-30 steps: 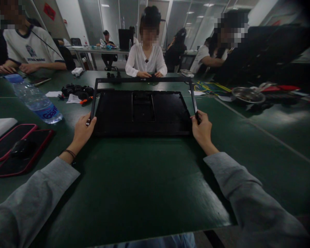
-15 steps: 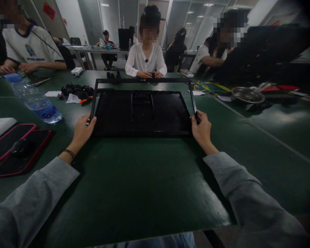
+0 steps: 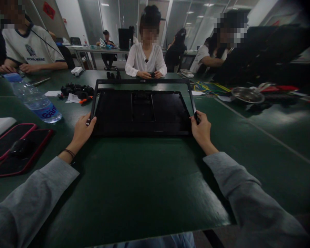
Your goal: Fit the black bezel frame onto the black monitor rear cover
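A black monitor back panel (image 3: 142, 112) lies flat on the green table (image 3: 134, 182) in front of me. A thin black bezel frame (image 3: 142, 81) is tilted up above it, far edge raised. My left hand (image 3: 83, 129) grips the frame's near left corner, fingers closed round it. My right hand (image 3: 200, 129) is closed on the frame's near right corner.
A water bottle (image 3: 33, 100) lies at the left, with two red-edged phones (image 3: 20, 148) and a dark mouse nearer me. Black parts and an orange tool (image 3: 77, 91) sit behind the panel. A metal bowl (image 3: 248, 95) and cables are at the right. Other people sit across the table.
The frame's far edge has dropped slightly toward the panel. Both hands stay on its near corners.
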{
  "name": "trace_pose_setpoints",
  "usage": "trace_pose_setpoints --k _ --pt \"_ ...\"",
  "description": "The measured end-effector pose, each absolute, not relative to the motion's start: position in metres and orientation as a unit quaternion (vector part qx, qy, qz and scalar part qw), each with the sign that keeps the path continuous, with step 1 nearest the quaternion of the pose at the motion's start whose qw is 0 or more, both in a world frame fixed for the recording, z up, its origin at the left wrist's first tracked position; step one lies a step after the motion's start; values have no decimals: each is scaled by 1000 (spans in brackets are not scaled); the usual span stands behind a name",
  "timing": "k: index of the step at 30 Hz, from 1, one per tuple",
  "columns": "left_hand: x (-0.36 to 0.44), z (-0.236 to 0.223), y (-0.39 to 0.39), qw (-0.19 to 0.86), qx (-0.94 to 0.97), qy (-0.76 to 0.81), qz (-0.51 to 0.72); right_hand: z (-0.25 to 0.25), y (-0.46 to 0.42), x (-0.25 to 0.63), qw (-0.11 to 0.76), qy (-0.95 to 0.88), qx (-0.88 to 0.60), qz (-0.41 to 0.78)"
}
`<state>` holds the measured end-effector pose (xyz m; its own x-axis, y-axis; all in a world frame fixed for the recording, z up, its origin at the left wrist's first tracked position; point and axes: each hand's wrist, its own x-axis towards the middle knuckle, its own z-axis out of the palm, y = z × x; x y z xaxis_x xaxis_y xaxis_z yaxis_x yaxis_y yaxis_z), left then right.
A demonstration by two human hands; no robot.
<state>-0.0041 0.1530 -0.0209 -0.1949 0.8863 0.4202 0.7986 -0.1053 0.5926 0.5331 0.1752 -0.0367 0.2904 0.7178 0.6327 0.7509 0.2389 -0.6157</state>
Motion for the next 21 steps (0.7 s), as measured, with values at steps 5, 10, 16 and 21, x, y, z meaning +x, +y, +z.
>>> trace_pose_setpoints --k 5,10,16,21 --pt "-3 -21 154 52 627 674 387 -39 178 535 510 -593 -623 -18" --pt "-3 -21 155 49 631 670 387 -40 178 535 509 -591 -626 -26" --pt "-4 -22 155 55 631 669 389 -42 180 536 517 -590 -620 -25" --pt "-4 -22 154 58 636 665 388 -42 179 536 519 -588 -620 -19"
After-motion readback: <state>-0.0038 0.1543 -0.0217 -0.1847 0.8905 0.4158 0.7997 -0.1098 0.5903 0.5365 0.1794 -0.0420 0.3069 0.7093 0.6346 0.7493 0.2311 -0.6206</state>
